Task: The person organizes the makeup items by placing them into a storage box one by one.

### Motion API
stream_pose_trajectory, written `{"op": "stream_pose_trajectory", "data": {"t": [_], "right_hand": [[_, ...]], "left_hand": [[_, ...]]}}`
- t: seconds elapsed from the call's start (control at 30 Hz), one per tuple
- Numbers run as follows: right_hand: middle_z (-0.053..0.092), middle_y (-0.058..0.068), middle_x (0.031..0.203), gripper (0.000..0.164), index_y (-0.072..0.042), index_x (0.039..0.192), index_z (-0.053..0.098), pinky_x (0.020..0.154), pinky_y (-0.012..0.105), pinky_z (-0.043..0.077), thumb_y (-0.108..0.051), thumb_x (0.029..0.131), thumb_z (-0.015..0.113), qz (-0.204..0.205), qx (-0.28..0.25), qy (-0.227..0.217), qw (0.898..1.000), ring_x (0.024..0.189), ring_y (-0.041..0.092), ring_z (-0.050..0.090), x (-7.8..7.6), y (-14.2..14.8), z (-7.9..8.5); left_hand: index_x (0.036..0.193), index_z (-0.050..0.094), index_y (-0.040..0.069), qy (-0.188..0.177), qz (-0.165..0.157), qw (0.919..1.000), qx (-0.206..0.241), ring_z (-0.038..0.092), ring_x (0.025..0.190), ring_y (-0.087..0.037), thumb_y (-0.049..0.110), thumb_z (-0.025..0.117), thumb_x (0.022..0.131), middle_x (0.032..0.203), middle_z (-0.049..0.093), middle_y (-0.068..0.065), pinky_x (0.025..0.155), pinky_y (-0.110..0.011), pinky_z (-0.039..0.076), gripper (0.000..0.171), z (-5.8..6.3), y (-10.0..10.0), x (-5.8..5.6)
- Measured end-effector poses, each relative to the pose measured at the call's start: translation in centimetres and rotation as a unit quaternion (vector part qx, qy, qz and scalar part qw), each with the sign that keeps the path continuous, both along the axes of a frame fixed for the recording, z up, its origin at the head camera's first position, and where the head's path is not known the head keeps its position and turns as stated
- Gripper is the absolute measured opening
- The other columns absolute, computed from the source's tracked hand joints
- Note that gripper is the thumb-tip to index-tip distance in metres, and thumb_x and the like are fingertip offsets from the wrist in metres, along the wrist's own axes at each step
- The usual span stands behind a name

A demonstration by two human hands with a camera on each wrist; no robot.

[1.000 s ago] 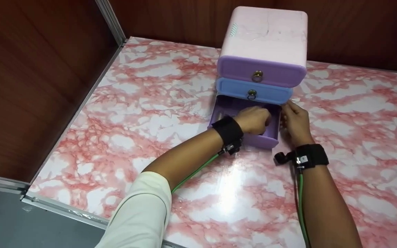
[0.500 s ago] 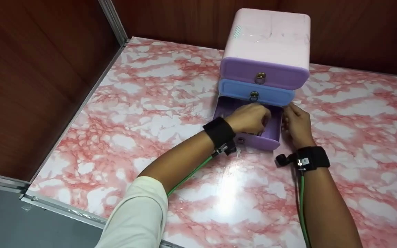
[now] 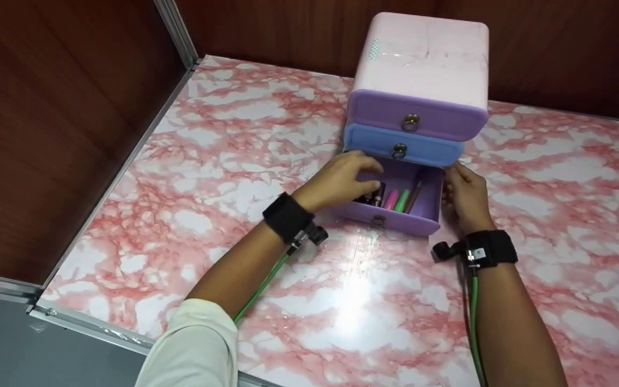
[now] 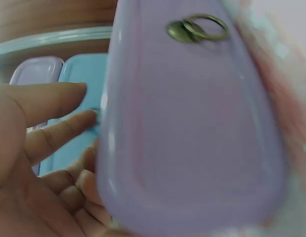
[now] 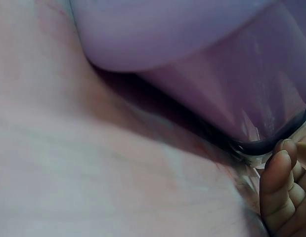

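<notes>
A small cabinet (image 3: 422, 59) with a pink top has its purple bottom drawer (image 3: 414, 224) pulled out. Inside lie a pink pen-like item (image 3: 391, 200), a green one (image 3: 402, 201), a slim brown one (image 3: 412, 196) and some dark items (image 3: 378, 194). My left hand (image 3: 336, 180) is over the drawer's left side, thumb and fingers apart, holding nothing; in the left wrist view it shows behind the drawer front (image 4: 192, 123). On the other side, my right hand (image 3: 468, 193) holds the cabinet's lower right edge with curled fingers (image 5: 276, 177), partly out of view.
Above the pulled-out drawer are a blue drawer front (image 3: 427, 148) and a purple one (image 3: 444, 117), each with a brass ring. The cabinet stands on a red-and-white marbled table (image 3: 223, 177). Brown wooden panels (image 3: 272, 35) rise behind and at the left.
My left hand has lifted from inside the drawer and moved left, uncovering the coloured items. The right hand stays at the cabinet's edge.
</notes>
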State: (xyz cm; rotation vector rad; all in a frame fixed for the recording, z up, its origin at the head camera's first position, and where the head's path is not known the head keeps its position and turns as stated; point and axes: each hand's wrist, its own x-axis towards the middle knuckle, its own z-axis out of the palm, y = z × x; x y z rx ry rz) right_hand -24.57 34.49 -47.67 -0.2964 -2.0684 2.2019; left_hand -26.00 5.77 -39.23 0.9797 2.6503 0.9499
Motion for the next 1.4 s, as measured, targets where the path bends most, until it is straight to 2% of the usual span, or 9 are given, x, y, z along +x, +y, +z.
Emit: {"op": "stream_pose_trajectory", "data": {"t": [0.23, 0.4, 0.6, 0.83, 1.03, 1.13, 1.23, 1.3, 1.4], "right_hand": [[0.05, 0.0, 0.065, 0.046, -0.015, 0.134, 0.061, 0.043, 0.021, 0.041, -0.037, 0.093, 0.066, -0.004, -0.003, -0.001, 1.0, 0.052, 0.009, 0.046, 0.4, -0.4, 0.0], [0.05, 0.0, 0.066, 0.044, -0.014, 0.132, 0.063, 0.043, 0.02, 0.041, -0.035, 0.093, 0.066, -0.006, -0.013, 0.005, 1.0, 0.052, 0.008, 0.047, 0.6, -0.9, 0.1], [0.052, 0.0, 0.064, 0.042, -0.012, 0.124, 0.068, 0.041, 0.02, 0.039, -0.038, 0.09, 0.069, -0.003, -0.025, 0.004, 1.0, 0.05, 0.009, 0.047, 0.7, -1.3, 0.1], [0.051, 0.001, 0.068, 0.042, -0.011, 0.124, 0.068, 0.043, 0.02, 0.04, -0.036, 0.091, 0.068, 0.004, -0.037, 0.01, 0.999, 0.053, 0.009, 0.046, 0.7, -1.5, 0.5], [0.052, 0.004, 0.071, 0.049, -0.011, 0.133, 0.06, 0.04, 0.022, 0.038, -0.034, 0.091, 0.07, 0.025, -0.049, -0.036, 0.998, 0.051, 0.01, 0.048, 1.1, -1.0, 1.7], [0.06, 0.008, 0.083, 0.057, -0.01, 0.14, 0.054, 0.045, 0.025, 0.045, -0.038, 0.092, 0.066, 0.039, 0.035, -0.042, 0.998, 0.059, 0.014, 0.057, 1.8, -0.3, 3.0], [0.065, 0.01, 0.099, 0.061, -0.009, 0.14, 0.053, 0.055, 0.029, 0.053, -0.048, 0.094, 0.059, 0.055, 0.183, -0.045, 0.981, 0.074, 0.019, 0.063, 3.0, 0.7, 4.6], [0.067, 0.011, 0.105, 0.063, -0.006, 0.136, 0.057, 0.062, 0.032, 0.055, -0.054, 0.094, 0.054, 0.075, 0.289, -0.043, 0.953, 0.08, 0.022, 0.064, 4.0, 1.2, 5.5], [0.07, 0.013, 0.106, 0.062, -0.005, 0.128, 0.064, 0.063, 0.033, 0.054, -0.056, 0.095, 0.053, 0.12, 0.382, -0.044, 0.915, 0.082, 0.025, 0.066, 5.6, 1.6, 6.5]], "left_hand": [[0.12, 0.066, 0.007, -0.01, -0.01, 0.9958, 0.09, 0.056, 0.093, -0.021, 0.029, 0.074, 0.088, 0.109, 0.059, -0.008, 0.077, -0.027, 0.046, 0.039, -1.8, -3.7, 0.0], [0.119, 0.064, 0.009, -0.038, -0.009, 0.9927, 0.114, 0.057, 0.091, -0.019, 0.037, 0.084, 0.077, 0.109, 0.062, -0.009, 0.074, -0.028, 0.049, 0.054, -1.9, -6.2, -0.5], [0.109, 0.061, 0.008, -0.08, -0.026, 0.9951, 0.051, 0.059, 0.083, -0.014, 0.041, 0.087, 0.071, 0.093, 0.064, -0.004, 0.072, -0.03, 0.05, 0.057, -1.2, -8.4, -1.0], [0.082, 0.067, 0.014, -0.075, -0.044, 0.9957, -0.032, 0.055, 0.067, -0.012, 0.04, 0.086, 0.073, 0.078, 0.064, 0.003, 0.06, -0.029, 0.047, 0.034, -1.4, -8.5, -1.0], [0.07, 0.065, 0.016, -0.07, -0.054, 0.9943, -0.06, 0.048, 0.056, -0.01, 0.036, 0.086, 0.074, 0.067, 0.062, 0.004, 0.052, -0.027, 0.042, 0.029, -1.6, -8.1, -0.8], [0.069, 0.065, 0.017, -0.065, -0.054, 0.9938, -0.073, 0.048, 0.055, -0.011, 0.033, 0.085, 0.075, 0.065, 0.062, 0.005, 0.052, -0.028, 0.042, 0.027, -1.6, -7.9, -0.8], [0.069, 0.068, 0.017, -0.071, -0.053, 0.9925, -0.084, 0.052, 0.054, -0.012, 0.032, 0.084, 0.077, 0.065, 0.065, 0.004, 0.057, -0.03, 0.045, 0.023, -1.5, -7.7, -0.8], [0.071, 0.072, 0.019, -0.075, -0.057, 0.9914, -0.091, 0.055, 0.054, -0.013, 0.031, 0.083, 0.078, 0.066, 0.067, 0.004, 0.079, -0.033, 0.049, 0.018, -1.4, -7.5, -0.9], [0.077, 0.077, 0.019, -0.08, -0.064, 0.9896, -0.101, 0.059, 0.056, -0.013, 0.028, 0.082, 0.08, 0.07, 0.07, 0.004, 0.084, -0.036, 0.049, 0.011, -1.3, -7.3, -0.8]]}}
